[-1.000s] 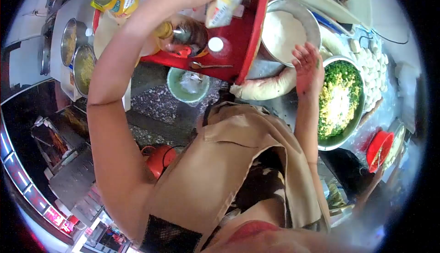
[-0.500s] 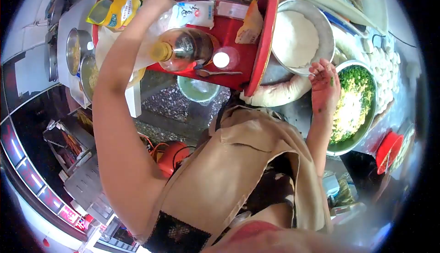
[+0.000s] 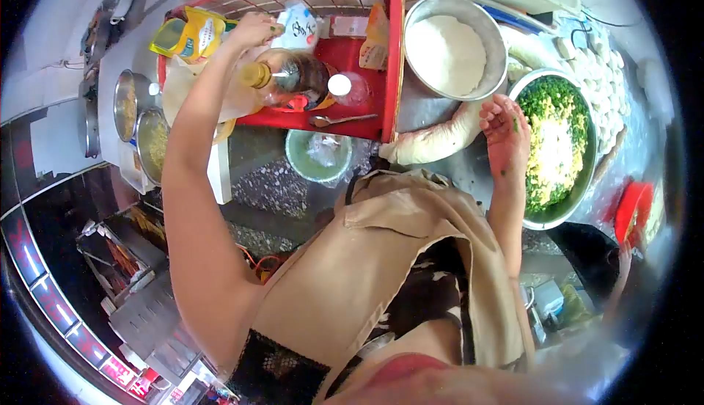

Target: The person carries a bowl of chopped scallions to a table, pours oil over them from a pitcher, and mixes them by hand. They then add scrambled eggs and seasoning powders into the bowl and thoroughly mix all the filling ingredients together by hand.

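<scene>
My left hand [image 3: 257,29] is over the red basket, its fingers curled at the left end of a white bag with blue print [image 3: 298,27]. What the fingers pinch, if anything, is hidden. A large oil bottle with a yellow cap [image 3: 293,82] lies just below that hand, and a yellow pouch [image 3: 202,34] is left of it. My right hand [image 3: 507,130] is empty, palm up, with loosely bent fingers and green flecks on the skin. Beside it stands a large bowl [image 3: 534,223] of chopped greens and yellow egg bits, with a white heap in the middle.
A metal bowl of flour [image 3: 497,60] stands beyond a long dough roll [image 3: 433,141]. Many small dough pieces [image 3: 598,82] lie at the right. Another person's hand [image 3: 625,254] is near a red basin [image 3: 634,207]. A green bucket [image 3: 293,157] sits below the red basket [image 3: 396,45].
My left hand has come down from the basket's back rail to the white bag. The view has shifted slightly. My right hand stays beside the bowl. Another person's hand now shows near the red basin.
</scene>
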The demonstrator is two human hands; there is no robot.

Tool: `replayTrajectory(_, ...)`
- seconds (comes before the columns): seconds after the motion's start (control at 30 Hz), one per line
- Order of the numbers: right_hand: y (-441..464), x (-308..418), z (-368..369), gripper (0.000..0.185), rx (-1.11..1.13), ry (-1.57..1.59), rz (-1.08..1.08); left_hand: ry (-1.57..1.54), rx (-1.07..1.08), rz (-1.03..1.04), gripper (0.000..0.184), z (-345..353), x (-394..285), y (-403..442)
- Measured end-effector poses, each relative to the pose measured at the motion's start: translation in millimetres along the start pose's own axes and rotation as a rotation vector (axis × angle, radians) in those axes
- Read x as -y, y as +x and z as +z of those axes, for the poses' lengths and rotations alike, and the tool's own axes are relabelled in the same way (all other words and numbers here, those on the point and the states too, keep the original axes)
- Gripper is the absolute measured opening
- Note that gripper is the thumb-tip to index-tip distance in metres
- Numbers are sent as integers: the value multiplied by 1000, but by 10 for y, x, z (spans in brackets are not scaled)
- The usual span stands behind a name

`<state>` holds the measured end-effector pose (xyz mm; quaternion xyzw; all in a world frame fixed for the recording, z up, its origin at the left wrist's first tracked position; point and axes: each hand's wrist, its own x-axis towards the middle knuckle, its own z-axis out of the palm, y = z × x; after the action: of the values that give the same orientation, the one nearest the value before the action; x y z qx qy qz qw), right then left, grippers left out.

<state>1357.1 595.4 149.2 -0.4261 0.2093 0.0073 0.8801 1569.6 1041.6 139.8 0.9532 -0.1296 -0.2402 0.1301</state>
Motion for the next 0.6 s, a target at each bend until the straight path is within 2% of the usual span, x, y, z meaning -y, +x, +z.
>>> replayTrajectory(0.07, -82, 0, -29, 21, 11, 14, 12, -200, -178, -120, 19, -224, -503, -223)
replayTrajectory(0.1, -128, 2, -22, 21, 19, 30, -7, -182, -193, -109, 19, -353, -668, -341)
replayTrajectory(0.17, -221, 14, 28, 21, 89, 57, 27, 160, -379, -52, 18, -598, -1004, -557)
replayTrajectory(0.23, -266, -12, 89, 18, 105, -20, 24, 290, -385, -19, 18, -848, -1469, -910)
replayTrajectory(0.3, -235, -70, 84, 19, 212, 13, 101, 485, -534, 377, 16, -1035, -1817, -1223)
replayTrajectory(0.37, -251, -20, 177, 23, 231, -69, 240, 633, -565, 640, 14, -1232, -2289, -1566)
replayTrajectory(0.47, -79, -48, 162, 52, 567, 147, 532, 778, -596, 855, 20, -1373, -3099, -2045)
replayTrajectory(0.53, 11, 25, 89, 72, 876, 366, 634, 850, -645, 1083, 30, -1292, -3504, -2167)
replayTrajectory(0.6, -258, 298, 86, 76, 997, 538, 615, 823, -631, 1221, 29, -1088, -3796, -2155)
